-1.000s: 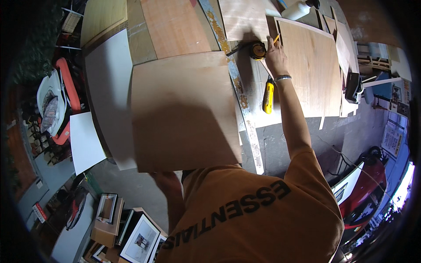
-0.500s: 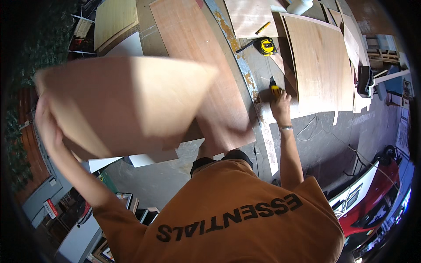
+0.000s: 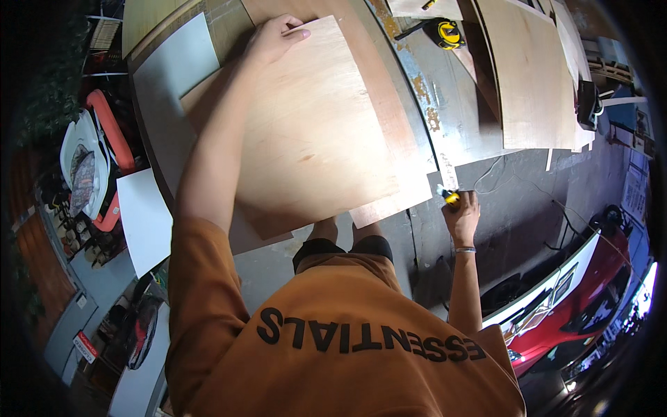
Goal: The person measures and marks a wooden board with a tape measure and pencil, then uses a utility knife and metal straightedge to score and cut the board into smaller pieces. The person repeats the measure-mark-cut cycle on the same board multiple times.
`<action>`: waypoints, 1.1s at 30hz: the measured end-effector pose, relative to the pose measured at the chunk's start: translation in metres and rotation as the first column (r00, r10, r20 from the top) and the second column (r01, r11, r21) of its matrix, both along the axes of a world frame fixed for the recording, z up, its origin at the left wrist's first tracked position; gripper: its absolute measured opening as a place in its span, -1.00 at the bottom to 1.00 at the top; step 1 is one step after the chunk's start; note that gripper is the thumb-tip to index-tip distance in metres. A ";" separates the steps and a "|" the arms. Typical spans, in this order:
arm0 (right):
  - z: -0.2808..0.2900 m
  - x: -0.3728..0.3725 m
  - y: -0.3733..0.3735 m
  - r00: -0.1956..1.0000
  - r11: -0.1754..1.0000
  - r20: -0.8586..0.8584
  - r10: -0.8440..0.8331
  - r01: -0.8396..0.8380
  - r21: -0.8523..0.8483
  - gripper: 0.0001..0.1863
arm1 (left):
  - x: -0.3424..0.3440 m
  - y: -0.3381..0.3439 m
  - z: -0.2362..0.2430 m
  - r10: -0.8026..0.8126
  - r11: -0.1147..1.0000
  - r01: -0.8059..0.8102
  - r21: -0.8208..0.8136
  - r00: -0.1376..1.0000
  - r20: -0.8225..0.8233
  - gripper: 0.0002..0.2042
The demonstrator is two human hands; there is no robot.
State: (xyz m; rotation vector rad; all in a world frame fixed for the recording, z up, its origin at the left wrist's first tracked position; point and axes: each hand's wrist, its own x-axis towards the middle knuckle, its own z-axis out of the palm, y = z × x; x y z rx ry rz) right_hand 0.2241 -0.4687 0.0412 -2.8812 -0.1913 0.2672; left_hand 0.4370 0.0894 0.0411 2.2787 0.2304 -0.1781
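A pale sheet of plywood (image 3: 313,132) lies tilted across a longer reddish board in front of me. My left hand (image 3: 274,40) is closed on its far edge, thumb on top, with the forearm lying over the sheet's left part. Out to the right, my right hand (image 3: 463,219) grips a yellow and black utility knife (image 3: 451,199), its front end pointing away from me. The knife is next to the near end of a long, rust-patched metal strip (image 3: 421,87) and apart from the plywood.
A yellow and black tape measure (image 3: 445,33) lies beyond the strip. Stacked plywood panels (image 3: 535,83) stand at the far right. A white sheet (image 3: 144,215) and a red-orange and white item (image 3: 111,132) are on the left. A cable (image 3: 556,201) trails over the floor.
The plywood sheet has come down from a raised position onto the boards, and my left hand has moved to its far edge. My right hand has drawn the knife nearer to me.
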 end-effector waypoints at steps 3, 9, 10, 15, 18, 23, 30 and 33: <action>0.009 -0.012 0.011 0.997 0.982 0.081 -0.007 -0.008 0.189 -0.64 | -0.027 -0.009 -0.021 -0.086 0.963 -0.014 0.270 0.932 0.352 -0.61; 0.016 -0.089 0.074 0.992 0.915 -0.056 -0.115 0.127 0.383 -0.54 | -0.115 -0.071 -0.015 0.192 0.981 -0.173 -0.085 0.851 0.489 -0.47; 0.011 -0.102 0.086 0.993 0.919 -0.037 -0.113 0.119 0.375 -0.53 | -0.128 -0.082 -0.012 0.118 0.993 -0.102 -0.060 0.870 0.479 -0.39; -0.015 -0.141 0.123 0.997 0.940 -0.005 -0.075 0.073 0.332 -0.41 | -0.156 -0.111 -0.010 -0.250 0.962 0.203 0.183 0.923 0.293 0.09; -0.021 -0.146 0.128 0.998 0.955 0.020 -0.068 0.059 0.292 -0.40 | -0.154 -0.111 -0.011 -0.326 0.919 0.245 0.308 0.913 0.247 0.17; -0.021 -0.144 0.131 0.997 0.970 0.050 -0.054 0.041 0.240 -0.39 | -0.145 -0.108 -0.014 -0.349 0.897 0.259 0.358 0.912 0.217 0.22; -0.014 -0.136 0.135 0.998 0.971 0.024 -0.052 0.045 0.235 -0.41 | -0.142 -0.110 -0.018 -0.356 0.875 0.239 0.421 0.906 0.227 0.23; -0.012 -0.132 0.135 0.999 0.975 -0.029 -0.039 0.045 0.216 -0.39 | -0.143 -0.109 -0.020 -0.354 0.880 0.242 0.410 0.908 0.223 0.23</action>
